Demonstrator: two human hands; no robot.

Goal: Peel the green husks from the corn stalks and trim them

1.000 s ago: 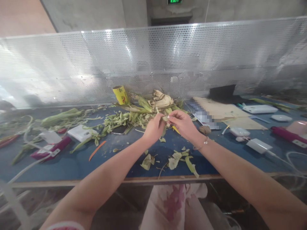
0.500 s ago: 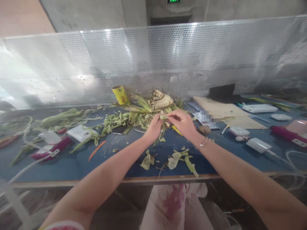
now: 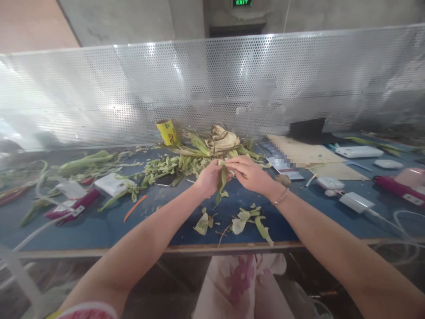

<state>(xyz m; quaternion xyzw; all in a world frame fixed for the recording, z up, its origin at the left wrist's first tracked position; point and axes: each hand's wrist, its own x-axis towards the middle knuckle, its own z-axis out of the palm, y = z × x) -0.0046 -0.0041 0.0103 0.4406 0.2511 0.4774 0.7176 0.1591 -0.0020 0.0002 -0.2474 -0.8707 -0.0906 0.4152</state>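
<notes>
Green strip (image 3: 220, 185) between the fingers (image 3: 237, 164)

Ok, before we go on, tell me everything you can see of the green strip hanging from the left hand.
The green strip is narrow and leaf-like, with a paler upper end; it looks like plant husk. It hangs roughly upright, tapering to a tip in front of the blue tabletop; whether the tip touches down isn't clear. The left hand grips its upper part. The right hand's fingers are right by the top, but contact can't be confirmed.
</notes>
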